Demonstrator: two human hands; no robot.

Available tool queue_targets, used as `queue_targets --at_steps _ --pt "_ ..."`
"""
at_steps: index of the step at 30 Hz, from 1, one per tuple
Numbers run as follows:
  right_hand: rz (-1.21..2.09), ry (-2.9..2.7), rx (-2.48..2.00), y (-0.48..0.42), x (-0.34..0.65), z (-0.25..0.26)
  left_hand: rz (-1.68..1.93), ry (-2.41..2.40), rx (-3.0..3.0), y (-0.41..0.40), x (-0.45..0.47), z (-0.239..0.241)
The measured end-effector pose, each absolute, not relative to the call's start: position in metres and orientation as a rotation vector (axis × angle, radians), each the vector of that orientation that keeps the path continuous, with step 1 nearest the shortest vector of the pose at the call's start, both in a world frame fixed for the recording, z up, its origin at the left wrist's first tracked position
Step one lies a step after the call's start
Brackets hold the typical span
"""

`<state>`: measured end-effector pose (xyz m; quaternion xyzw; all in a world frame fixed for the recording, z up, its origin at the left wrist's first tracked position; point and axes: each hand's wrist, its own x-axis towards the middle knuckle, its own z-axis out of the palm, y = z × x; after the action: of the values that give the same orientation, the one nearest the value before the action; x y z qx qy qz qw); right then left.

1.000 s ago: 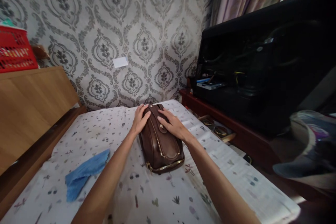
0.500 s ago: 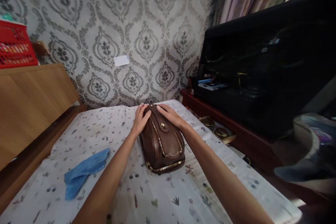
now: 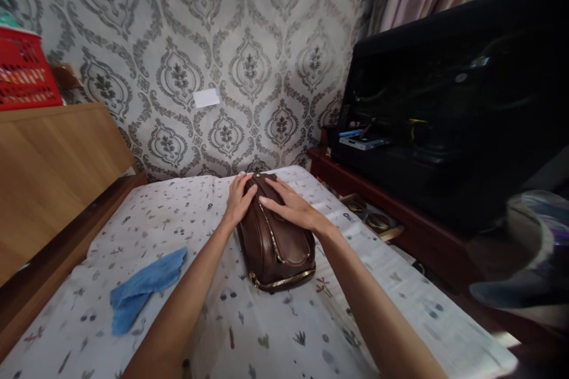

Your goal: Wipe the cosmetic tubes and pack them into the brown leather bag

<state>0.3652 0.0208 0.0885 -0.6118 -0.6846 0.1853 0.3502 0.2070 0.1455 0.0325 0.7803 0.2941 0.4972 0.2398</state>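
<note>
A brown leather bag (image 3: 275, 243) with gold zips lies on a bed covered by a white patterned sheet (image 3: 186, 308). My left hand (image 3: 239, 200) rests against the bag's far left side, fingers stretched out flat. My right hand (image 3: 291, 207) lies flat on top of the bag, fingers extended and covering its upper part. Neither hand grips anything.
A crumpled blue cloth (image 3: 144, 287) lies on the sheet to the left. A wooden headboard (image 3: 48, 172) with a red basket (image 3: 24, 74) on it stands at left. A dark red stand (image 3: 391, 213) holding a black case (image 3: 453, 112) is on the right.
My right hand has slid back from the bag's far end toward me over its top. The left hand stays in place. The view has shifted slightly left.
</note>
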Motion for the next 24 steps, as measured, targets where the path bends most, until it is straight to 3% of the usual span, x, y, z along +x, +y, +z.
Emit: queue_targets --at_steps 14,24 --pt "0.342 -1.903 -1.88 0.005 0.343 0.116 1.2 0.744 1.837 0.155 0.186 0.054" --pt "0.355 -1.919 -1.998 0.048 0.338 0.126 1.171 0.674 1.788 0.177 0.184 0.05"
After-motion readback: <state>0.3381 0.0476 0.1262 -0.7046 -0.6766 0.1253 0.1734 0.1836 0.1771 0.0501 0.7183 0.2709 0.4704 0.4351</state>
